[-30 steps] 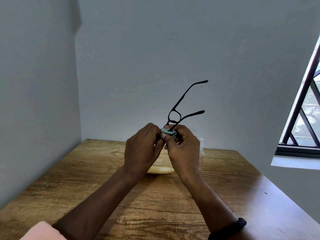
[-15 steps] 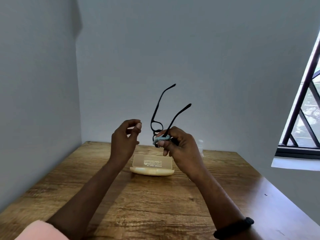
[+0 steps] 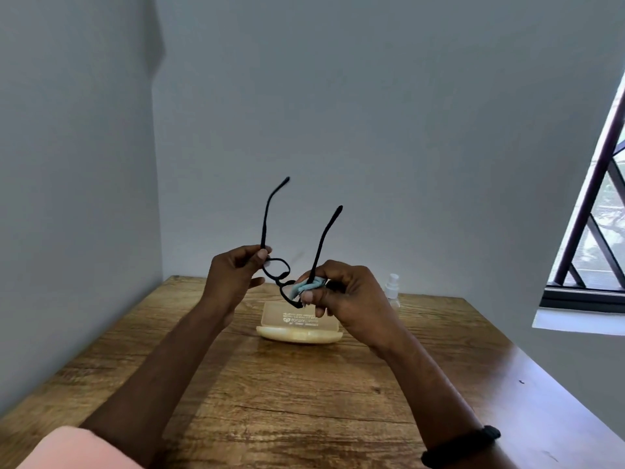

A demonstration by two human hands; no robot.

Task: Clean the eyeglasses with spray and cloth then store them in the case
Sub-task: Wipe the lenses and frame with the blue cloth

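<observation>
Left grip (image 3: 236, 275) pinches the eyeglasses (image 3: 276, 268) at one hinge. Right grip (image 3: 341, 292) squeezes the blue cloth (image 3: 306, 286) around the other lens.

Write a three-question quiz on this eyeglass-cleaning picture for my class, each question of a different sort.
1. Multiple choice: which hand holds the cloth against the eyeglasses? A left; B right; C neither.
2. True or false: the eyeglasses are held in the air, outside the case.
3. Fill the gap: the spray bottle stands on the ____.
Key: 1 B, the right hand. 2 True; the left hand pinches one temple. 3 table.
</observation>
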